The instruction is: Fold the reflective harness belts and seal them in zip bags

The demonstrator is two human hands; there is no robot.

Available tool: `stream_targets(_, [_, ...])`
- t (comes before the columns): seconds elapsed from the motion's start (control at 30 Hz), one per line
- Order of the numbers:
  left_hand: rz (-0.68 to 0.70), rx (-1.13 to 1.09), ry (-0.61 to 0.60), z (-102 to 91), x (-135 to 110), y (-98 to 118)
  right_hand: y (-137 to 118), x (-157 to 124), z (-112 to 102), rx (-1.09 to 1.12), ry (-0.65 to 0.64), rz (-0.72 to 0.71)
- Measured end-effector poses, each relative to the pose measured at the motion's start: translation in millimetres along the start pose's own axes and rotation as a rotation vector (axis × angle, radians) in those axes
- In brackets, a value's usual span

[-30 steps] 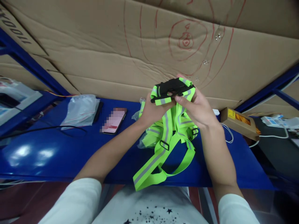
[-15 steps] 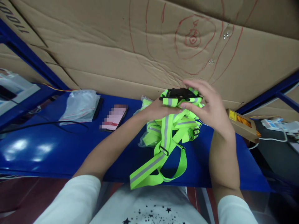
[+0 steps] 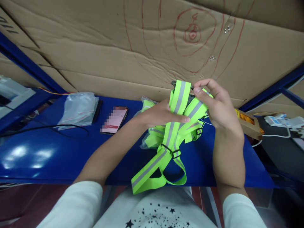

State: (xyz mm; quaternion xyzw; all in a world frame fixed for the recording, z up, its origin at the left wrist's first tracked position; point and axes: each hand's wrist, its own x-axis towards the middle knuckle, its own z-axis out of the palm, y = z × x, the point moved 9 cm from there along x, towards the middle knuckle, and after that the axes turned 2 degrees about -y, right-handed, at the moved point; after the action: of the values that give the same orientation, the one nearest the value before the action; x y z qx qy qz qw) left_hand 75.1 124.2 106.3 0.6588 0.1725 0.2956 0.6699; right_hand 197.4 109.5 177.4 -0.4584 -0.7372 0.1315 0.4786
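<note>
A neon-yellow reflective harness with grey stripes and black buckles is held up over the blue table. My left hand is closed round its gathered straps, thumb lying across the front. With thumb and fingers, my right hand pinches the upper right part near a dark piece, partly hidden by the straps. Loops with black slide adjusters hang down past the table's front edge. Behind my left hand, more neon strap in a clear plastic bag rests on the table.
On the blue table lie a phone and a stack of clear plastic bags. A small cardboard box stands at the right. A cardboard wall with red drawn rings closes off the back.
The top of the harness has been turned, so striped strap now faces me where the black buckle showed. My right hand has closed from a spread pose onto the strap.
</note>
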Motion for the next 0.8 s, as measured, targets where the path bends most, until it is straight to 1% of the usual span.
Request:
stream_targets(0.07, [-0.020,-0.036,0.002,-0.2,1.1,-5.0,-3.3,-0.4,0.3,-0.085,0.003,-0.045])
stream_targets(0.13, [-0.030,-0.052,0.025,-3.1,2.9,-9.6,-13.3,-2.7,1.2,-0.229,0.008,-0.114])
stream_targets(0.17, [-0.027,-0.038,0.039,-5.3,3.6,-10.7,-19.8,-4.6,3.8,-0.284,-0.015,-0.152])
stream_targets(0.2, [-0.021,-0.019,0.045,-6.9,4.1,-11.1,-25.4,-6.7,8.7,-0.315,-0.070,-0.181])
stream_targets(0.23, [-0.010,0.003,0.045,-8.1,4.3,-10.8,-29.3,-9.2,15.6,-0.325,-0.152,-0.196])
stream_targets(0.33, [0.020,0.084,0.010,-8.4,4.2,-9.1,-32.2,-16.9,33.3,-0.310,-0.382,-0.173])
stream_targets(0.4, [0.023,0.102,-0.006,-8.1,4.1,-10.0,-28.7,-18.4,37.7,-0.330,-0.443,-0.134])
stream_targets(0.43, [0.011,0.076,-0.020,-6.7,4.3,-12.0,-27.1,-17.6,37.2,-0.342,-0.439,-0.120])
stream_targets(0.5, [-0.022,-0.044,-0.048,-2.0,5.1,-17.0,-24.7,-13.9,31.3,-0.337,-0.378,-0.094])
stream_targets(0.57, [-0.053,-0.155,-0.096,6.0,6.0,-21.2,-23.7,-9.7,18.3,-0.321,-0.249,-0.066])
stream_targets(0.63, [-0.067,-0.169,-0.183,16.8,6.0,-22.0,-22.0,-8.1,4.4,-0.302,-0.129,-0.019])
stream_targets(0.67, [-0.061,-0.144,-0.234,21.9,5.3,-20.8,-20.5,-8.3,-0.6,-0.285,-0.093,0.009])
stream_targets(0.7, [-0.047,-0.106,-0.281,26.0,4.3,-18.5,-18.7,-8.9,-3.0,-0.255,-0.083,0.039])
stream_targets(0.73, [-0.029,-0.061,-0.313,28.2,3.3,-15.6,-16.3,-9.8,-2.5,-0.207,-0.102,0.071])
stream_targets(0.8, [-0.009,0.017,-0.360,29.6,1.0,-10.9,-10.8,-11.9,3.7,-0.080,-0.181,0.138])
